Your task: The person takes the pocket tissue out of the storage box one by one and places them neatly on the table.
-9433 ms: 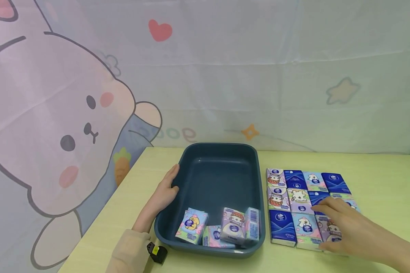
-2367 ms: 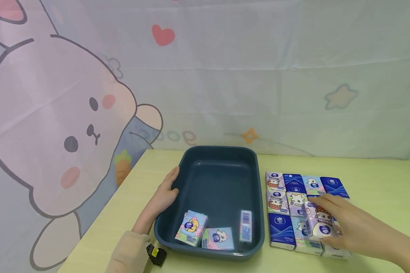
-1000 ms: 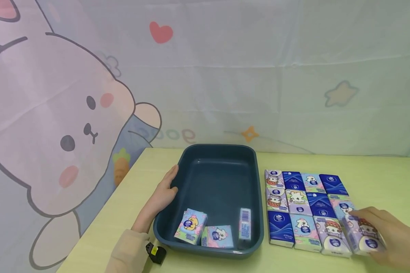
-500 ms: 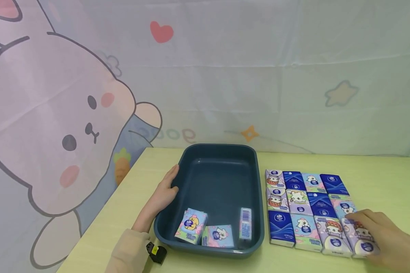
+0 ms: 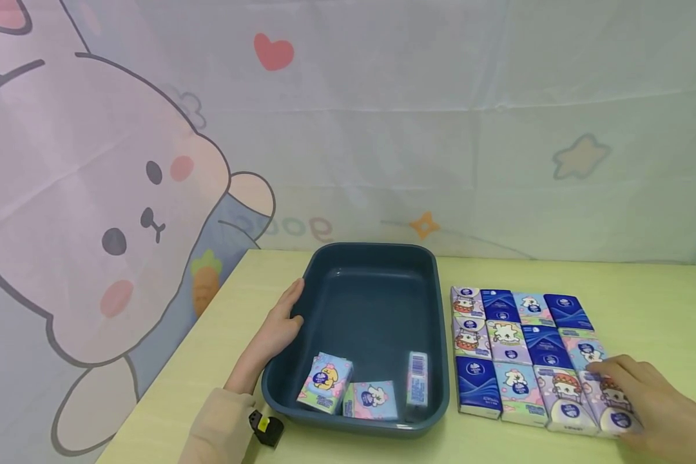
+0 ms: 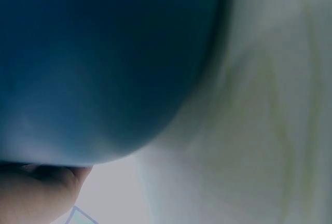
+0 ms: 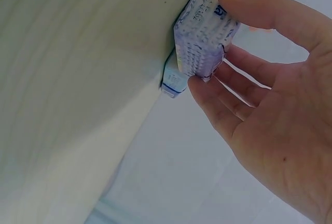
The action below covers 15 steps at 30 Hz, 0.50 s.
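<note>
My right hand [image 5: 644, 393] pinches a purple pocket tissue pack [image 5: 609, 406] at the right end of the front row. In the right wrist view, the thumb lies on one side of the pack [image 7: 205, 32] and fingertips touch the other. To its left lies a matching purple pack [image 5: 565, 399]. My left hand [image 5: 281, 325] rests against the left side of a dark blue basin [image 5: 371, 309], fingers straight along the rim. Inside the basin are a yellow-dog pack [image 5: 326, 383], a white-dog pack [image 5: 371, 401] and a pack on edge [image 5: 417, 380].
Several tissue packs, such as a blue one [image 5: 478, 386], form tight rows on the pale yellow table [image 5: 661, 309]. A small black object with a yellow mark [image 5: 267, 428] sits by the left wrist. A printed cloth [image 5: 383, 129] hangs behind the table.
The purple pack has gone from the basin to the right end of the front row, carried by my right hand. In the last half second little has moved. The left hand has stayed put.
</note>
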### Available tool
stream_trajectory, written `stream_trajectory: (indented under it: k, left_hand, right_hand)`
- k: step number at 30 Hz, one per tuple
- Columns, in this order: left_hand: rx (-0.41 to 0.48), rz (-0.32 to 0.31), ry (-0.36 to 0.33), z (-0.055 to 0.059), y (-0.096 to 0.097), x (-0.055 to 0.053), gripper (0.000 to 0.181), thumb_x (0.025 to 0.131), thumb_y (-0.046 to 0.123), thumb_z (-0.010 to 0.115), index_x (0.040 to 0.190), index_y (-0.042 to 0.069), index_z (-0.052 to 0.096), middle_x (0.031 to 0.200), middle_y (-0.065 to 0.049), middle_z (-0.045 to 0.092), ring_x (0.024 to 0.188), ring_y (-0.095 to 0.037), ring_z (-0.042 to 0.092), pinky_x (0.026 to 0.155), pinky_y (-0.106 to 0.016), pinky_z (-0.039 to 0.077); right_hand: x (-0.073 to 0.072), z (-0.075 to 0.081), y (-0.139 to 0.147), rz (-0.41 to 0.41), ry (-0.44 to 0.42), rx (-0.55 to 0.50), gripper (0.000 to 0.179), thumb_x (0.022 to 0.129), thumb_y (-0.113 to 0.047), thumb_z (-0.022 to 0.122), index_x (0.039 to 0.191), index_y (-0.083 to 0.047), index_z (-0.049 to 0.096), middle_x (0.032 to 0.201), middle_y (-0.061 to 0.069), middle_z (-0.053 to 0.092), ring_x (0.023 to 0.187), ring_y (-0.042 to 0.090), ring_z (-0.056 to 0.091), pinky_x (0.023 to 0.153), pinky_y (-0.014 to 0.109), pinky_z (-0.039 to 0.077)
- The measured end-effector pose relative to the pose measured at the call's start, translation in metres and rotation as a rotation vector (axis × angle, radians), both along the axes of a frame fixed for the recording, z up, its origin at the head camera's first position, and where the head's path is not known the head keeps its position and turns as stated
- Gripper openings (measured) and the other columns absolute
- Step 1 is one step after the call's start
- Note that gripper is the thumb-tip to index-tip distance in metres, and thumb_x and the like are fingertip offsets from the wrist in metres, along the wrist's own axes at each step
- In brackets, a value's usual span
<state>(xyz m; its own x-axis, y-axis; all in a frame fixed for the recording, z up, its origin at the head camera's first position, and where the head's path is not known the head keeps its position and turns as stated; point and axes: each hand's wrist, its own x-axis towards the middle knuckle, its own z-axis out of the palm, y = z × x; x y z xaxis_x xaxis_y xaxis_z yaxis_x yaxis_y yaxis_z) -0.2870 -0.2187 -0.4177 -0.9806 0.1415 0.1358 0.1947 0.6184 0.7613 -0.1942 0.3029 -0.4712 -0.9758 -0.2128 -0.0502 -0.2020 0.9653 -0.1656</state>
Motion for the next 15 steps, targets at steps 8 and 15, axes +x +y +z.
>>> stream_trajectory:
  k: [8, 15]
  left_hand:
    - [0.003, -0.003, 0.001, 0.0014, 0.0004, -0.0001, 0.070, 0.088, -0.005, 0.037, 0.154, 0.004, 0.015, 0.163, -0.013, 0.007, 0.151, -0.034, 0.005, 0.119, -0.055, 0.009]
    - [0.012, -0.004, 0.003, 0.0019, 0.0013, 0.0008, 0.070, 0.088, -0.006, 0.036, 0.154, 0.003, 0.015, 0.163, -0.014, 0.008, 0.151, -0.035, 0.005, 0.119, -0.056, 0.009]
  right_hand:
    - [-0.0035, -0.0055, 0.0042, -0.008, -0.025, -0.012, 0.088, 0.061, -0.021, 0.084, 0.136, -0.006, 0.042, 0.130, 0.022, 0.042, 0.111, 0.044, 0.042, 0.093, 0.068, 0.039]
    - [-0.0053, -0.0100, 0.0078, 0.001, 0.010, -0.014, 0.087, 0.059, -0.021, 0.084, 0.134, -0.008, 0.044, 0.130, 0.020, 0.042, 0.112, 0.042, 0.043, 0.092, 0.067, 0.040]
